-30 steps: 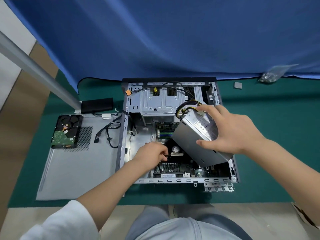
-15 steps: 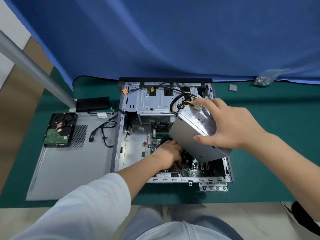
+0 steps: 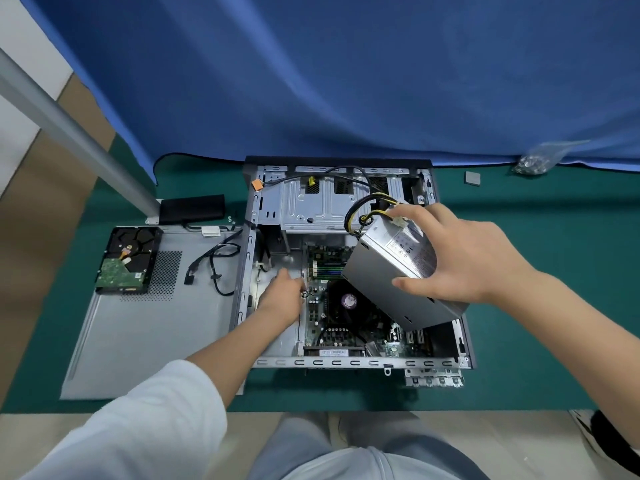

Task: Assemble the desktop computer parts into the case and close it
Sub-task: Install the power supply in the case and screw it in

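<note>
Your right hand [image 3: 460, 258] grips the tilted power supply [image 3: 391, 271] above the motherboard [image 3: 346, 313] in the open case [image 3: 346, 362]. Your left hand [image 3: 282, 296], fingers curled, rests inside the case; whether it holds anything cannot be told. Side panel [image 3: 138, 334] lies left.

My left arm wears a white sleeve [image 3: 131, 424] pushed up. My right arm is bare. I wear light grey trousers [image 3: 346, 452].
</note>
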Tool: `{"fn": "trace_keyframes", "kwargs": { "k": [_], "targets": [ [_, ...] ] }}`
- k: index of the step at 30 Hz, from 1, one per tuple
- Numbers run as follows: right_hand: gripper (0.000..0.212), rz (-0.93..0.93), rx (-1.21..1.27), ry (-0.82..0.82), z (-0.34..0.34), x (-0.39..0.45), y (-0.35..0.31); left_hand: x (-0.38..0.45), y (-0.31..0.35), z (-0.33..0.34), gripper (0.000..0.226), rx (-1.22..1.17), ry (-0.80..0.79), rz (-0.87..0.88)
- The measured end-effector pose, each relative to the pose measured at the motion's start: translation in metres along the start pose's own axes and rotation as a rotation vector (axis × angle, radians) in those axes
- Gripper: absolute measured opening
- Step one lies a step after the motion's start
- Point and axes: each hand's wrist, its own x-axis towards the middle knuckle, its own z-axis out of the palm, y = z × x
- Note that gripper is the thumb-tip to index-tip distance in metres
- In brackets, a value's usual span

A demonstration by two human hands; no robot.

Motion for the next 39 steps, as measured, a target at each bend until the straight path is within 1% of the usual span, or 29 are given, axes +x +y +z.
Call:
{"fn": "trace_keyframes", "kwargs": {
  "k": [1, 2, 5, 7, 9, 11, 13, 14, 17, 20, 22, 26, 28, 29, 31, 32, 33, 35, 39],
  "targets": [
    [0.086, -0.002, -0.004, -0.003, 0.001, 0.0, 0.0, 0.002, 0.0, 0.001, 0.023, -0.031, 0.017, -0.053],
    [0.086, -0.002, -0.008, -0.005, 0.001, 0.0, 0.0, 0.004, 0.002, 0.003, 0.021, -0.122, 0.027, -0.11],
    [0.087, 0.001, -0.011, -0.016, 0.003, 0.001, 0.0, 0.012, 0.011, 0.01, 0.024, -0.583, 0.005, -0.256],
    [0.087, 0.004, -0.007, -0.018, 0.004, 0.001, 0.0, 0.016, 0.02, 0.011, 0.03, -0.775, 0.058, -0.289],
    [0.086, 0.008, 0.003, -0.015, 0.005, 0.001, 0.001, 0.018, 0.027, 0.009, 0.031, -0.829, 0.095, -0.249],
    [0.086, 0.011, 0.006, -0.015, 0.005, 0.001, 0.001, 0.02, 0.031, 0.006, 0.035, -0.785, 0.09, -0.175],
    [0.086, 0.012, 0.006, -0.017, 0.006, 0.001, 0.002, 0.025, 0.031, 0.005, 0.042, -0.684, 0.099, -0.152],
    [0.086, 0.013, 0.006, -0.016, 0.006, 0.001, 0.002, 0.028, 0.031, 0.003, 0.04, -0.641, 0.106, -0.167],
    [0.086, 0.008, 0.004, -0.019, 0.007, 0.003, 0.002, 0.035, 0.028, 0.0, 0.022, -0.55, 0.104, -0.261],
    [0.086, 0.01, 0.007, -0.028, 0.009, 0.004, 0.002, 0.041, 0.023, 0.008, 0.016, -0.575, 0.105, -0.321],
    [0.086, 0.012, 0.01, -0.031, 0.011, 0.004, 0.002, 0.042, 0.022, 0.014, 0.015, -0.628, 0.122, -0.327],
    [0.086, 0.016, 0.017, -0.023, 0.012, 0.003, 0.002, 0.04, 0.023, 0.017, 0.025, -0.771, 0.165, -0.337],
    [0.086, 0.018, 0.022, -0.017, 0.011, 0.003, 0.003, 0.036, 0.02, 0.016, 0.023, -0.816, 0.151, -0.301],
    [0.086, 0.02, 0.023, -0.016, 0.011, 0.003, 0.003, 0.035, 0.019, 0.015, 0.02, -0.785, 0.132, -0.251],
    [0.085, 0.021, 0.022, -0.015, 0.01, 0.004, 0.002, 0.034, 0.021, 0.013, 0.021, -0.699, 0.038, -0.111],
    [0.085, 0.02, 0.02, -0.013, 0.009, 0.005, 0.001, 0.032, 0.025, 0.012, 0.022, -0.619, 0.004, -0.043],
    [0.085, 0.017, 0.015, -0.012, 0.009, 0.006, -0.001, 0.032, 0.029, 0.013, 0.022, -0.551, -0.017, -0.009],
    [0.085, 0.012, 0.011, -0.009, 0.008, 0.008, -0.003, 0.034, 0.036, 0.015, 0.021, -0.472, 0.03, -0.038],
    [0.086, 0.006, 0.009, -0.003, 0.008, 0.007, -0.007, 0.034, 0.031, 0.014, 0.029, -0.413, -0.013, -0.058]
  ]
}}
